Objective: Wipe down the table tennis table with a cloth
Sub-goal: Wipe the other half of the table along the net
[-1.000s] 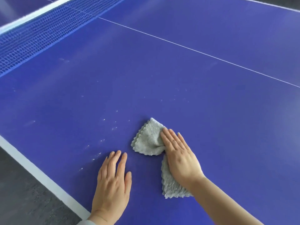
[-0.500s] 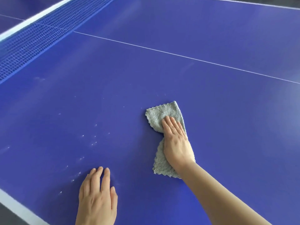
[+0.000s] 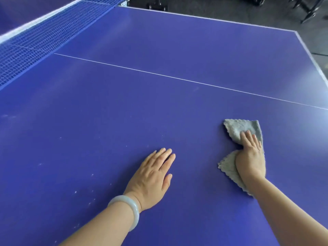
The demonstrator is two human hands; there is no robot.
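The blue table tennis table fills the view, with a thin white centre line running across it. A crumpled grey cloth lies on the near right part. My right hand presses flat on the cloth with straight fingers; cloth sticks out ahead of the fingertips and beside the palm. My left hand rests flat on the bare surface to the left of the cloth, apart from it, fingers straight, with a pale bangle on the wrist. Small white specks dot the surface left of my left hand.
The blue net with a white top band crosses the upper left. The table's white-edged far side and right corner border a dark floor with dark stands beyond.
My right hand has slid the cloth to the right, away from the specks. My left hand has moved forward onto the table. The view has lifted, showing the far edge.
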